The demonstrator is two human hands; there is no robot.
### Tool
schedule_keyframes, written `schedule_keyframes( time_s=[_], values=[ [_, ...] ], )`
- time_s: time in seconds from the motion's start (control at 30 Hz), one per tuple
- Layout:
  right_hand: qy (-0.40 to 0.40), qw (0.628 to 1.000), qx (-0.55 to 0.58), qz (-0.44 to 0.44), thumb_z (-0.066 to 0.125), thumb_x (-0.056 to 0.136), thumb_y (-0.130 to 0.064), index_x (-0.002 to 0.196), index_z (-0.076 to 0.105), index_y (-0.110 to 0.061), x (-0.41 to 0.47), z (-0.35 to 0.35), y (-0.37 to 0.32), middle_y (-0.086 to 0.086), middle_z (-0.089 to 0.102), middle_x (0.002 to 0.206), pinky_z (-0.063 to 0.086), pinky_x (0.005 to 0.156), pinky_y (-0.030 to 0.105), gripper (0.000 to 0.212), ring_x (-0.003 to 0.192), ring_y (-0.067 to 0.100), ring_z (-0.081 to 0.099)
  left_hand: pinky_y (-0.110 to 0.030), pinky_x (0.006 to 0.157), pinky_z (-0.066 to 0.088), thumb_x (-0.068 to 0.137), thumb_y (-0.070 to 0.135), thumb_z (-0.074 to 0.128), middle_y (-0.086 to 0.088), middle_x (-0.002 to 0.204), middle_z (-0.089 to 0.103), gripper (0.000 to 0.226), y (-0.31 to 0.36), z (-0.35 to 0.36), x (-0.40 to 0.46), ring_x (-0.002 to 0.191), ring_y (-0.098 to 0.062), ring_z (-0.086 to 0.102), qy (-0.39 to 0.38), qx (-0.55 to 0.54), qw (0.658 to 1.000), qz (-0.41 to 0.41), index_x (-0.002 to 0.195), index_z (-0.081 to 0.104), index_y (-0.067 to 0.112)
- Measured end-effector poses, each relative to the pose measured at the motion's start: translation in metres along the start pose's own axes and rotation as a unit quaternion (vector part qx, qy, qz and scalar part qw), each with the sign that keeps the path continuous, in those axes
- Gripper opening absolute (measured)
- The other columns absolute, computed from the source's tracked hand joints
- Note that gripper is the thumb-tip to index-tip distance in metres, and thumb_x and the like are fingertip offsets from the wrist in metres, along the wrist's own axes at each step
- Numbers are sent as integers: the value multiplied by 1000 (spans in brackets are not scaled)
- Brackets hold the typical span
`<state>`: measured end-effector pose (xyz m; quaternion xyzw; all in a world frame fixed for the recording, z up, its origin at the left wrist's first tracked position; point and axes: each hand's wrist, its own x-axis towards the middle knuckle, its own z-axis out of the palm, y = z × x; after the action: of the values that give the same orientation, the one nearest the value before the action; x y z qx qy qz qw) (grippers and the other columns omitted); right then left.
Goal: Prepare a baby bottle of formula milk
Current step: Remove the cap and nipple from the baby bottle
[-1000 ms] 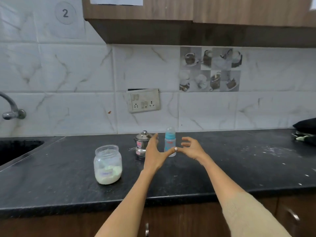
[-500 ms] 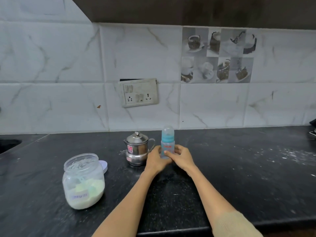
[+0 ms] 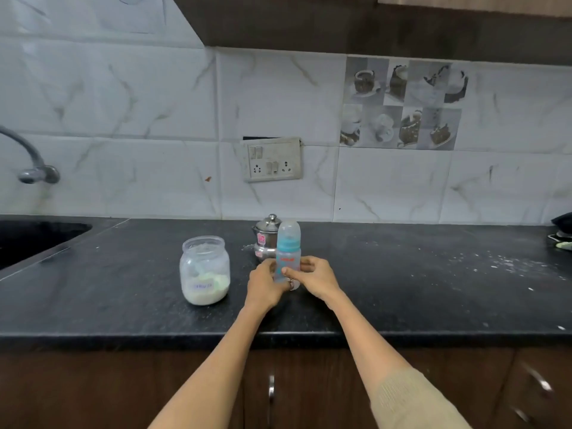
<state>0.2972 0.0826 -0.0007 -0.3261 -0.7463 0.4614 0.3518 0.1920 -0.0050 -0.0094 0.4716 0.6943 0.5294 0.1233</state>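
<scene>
- I have the baby bottle (image 3: 288, 255) upright near the middle of the dark desk (image 3: 402, 274), held at its lower body; whether its base rests on the surface or sits just above it I cannot tell.
- My left hand (image 3: 264, 281) wraps the bottle's lower left side, and my right hand (image 3: 314, 275) closes on it from the right, fingers across the front; both hands are clamped on the bottle.
- I judge this the opening step: the clear dome cap and teal collar are still on, so nothing has gone in yet.
- The next move, as I read it, calls for one hand to steady the body while the other shifts up to twist off the collar.
- The bottle's clear body looks empty, though my fingers cover much of it.
- Just behind it, touching or nearly so in this view, stands a small steel lidded pot (image 3: 265, 239); its contents are hidden.
- To the left, apart from my hands, a lidless glass jar (image 3: 205, 270) holds pale powder at the bottom, likely the formula.
- White specks are scattered on the desk to the right.
</scene>
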Motion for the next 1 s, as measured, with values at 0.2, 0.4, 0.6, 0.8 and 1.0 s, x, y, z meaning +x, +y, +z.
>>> schedule_keyframes(
  time_s=[0.2, 0.4, 0.6, 0.8, 1.0],
  values=[
    [-13, 1000, -28, 3, 78, 74, -31, 118, 60, -13, -27, 18, -17, 3, 66, 117, 49, 92, 29, 51, 108, 16, 62, -34, 90, 49, 67, 18, 80, -6, 118, 62, 61, 7, -26, -31, 105, -22, 60, 30, 25, 999, 10, 120, 50, 12],
    [-58, 995, -77, -14, 45, 93, -38, 106, 64, -17, -25, -3, -55, 4, 60, 117, 37, 86, 28, 31, 105, 18, 53, -39, 90, 51, 64, 31, 80, 1, 111, 61, 60, 24, -28, -19, 104, -17, 59, 58, -6, 996, 65, 116, 50, 21],
    [17, 967, -243, -69, 51, 68, -79, 101, 65, -11, -4, -8, -109, 2, 64, 96, 46, 71, 31, 77, 87, 20, 62, -27, 86, 45, 74, 44, 74, -1, 115, 59, 61, 31, -18, -6, 100, -14, 57, 70, -71, 995, 19, 122, 53, 14],
    [-13, 899, -429, -89, 75, 64, -57, 56, 41, -14, 14, -1, -135, 0, 41, 57, 30, 45, 25, 55, 51, 14, 38, -8, 64, 40, 80, 38, 70, 13, 89, 60, 28, 26, -11, -5, 82, 0, 58, 90, -98, 991, 30, 101, 57, 24],
    [-97, 909, -396, -88, 80, 63, -41, 63, 61, -4, 31, -8, -138, 7, 56, 56, 45, 49, 26, 42, 49, 18, 51, -8, 60, 41, 82, 35, 69, 18, 85, 58, 23, 23, -14, -1, 79, 0, 57, 78, -97, 991, 51, 99, 56, 26]
  ],
)
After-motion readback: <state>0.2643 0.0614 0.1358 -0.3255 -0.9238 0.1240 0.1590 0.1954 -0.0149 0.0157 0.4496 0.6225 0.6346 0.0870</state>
